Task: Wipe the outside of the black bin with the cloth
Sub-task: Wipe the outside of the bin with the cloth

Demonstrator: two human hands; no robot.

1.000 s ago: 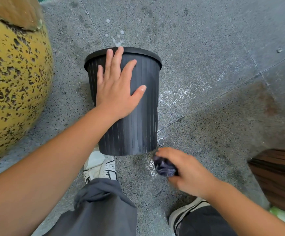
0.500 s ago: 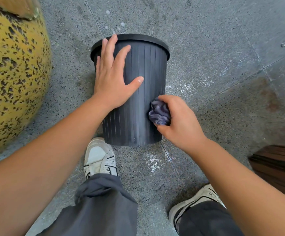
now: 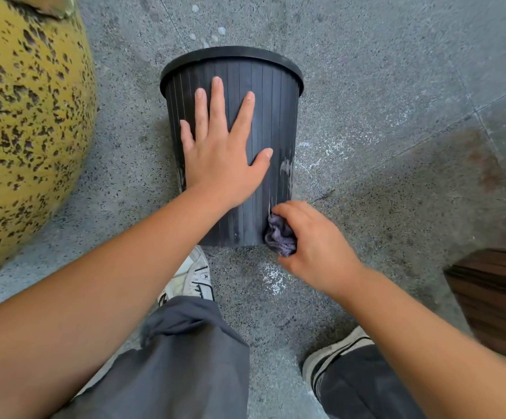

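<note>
With the flat left hand (image 3: 220, 160) steadying the black bin (image 3: 271, 95), the right hand (image 3: 312, 237) is gripping the cloth (image 3: 279, 235) low, risking missed upper streaks.

Bare forearms (image 3: 100, 297), grey trousers (image 3: 185, 364), white sneakers (image 3: 196, 279)

Single head-worn wide-angle cam looks steeply down and fwd from close above the person's arms, floor (image 3: 396, 86) filling the frame, black bin (image 3: 264, 116) centre-top, shoes and legs along the bottom edge; no 2nd view to overlap.
</note>
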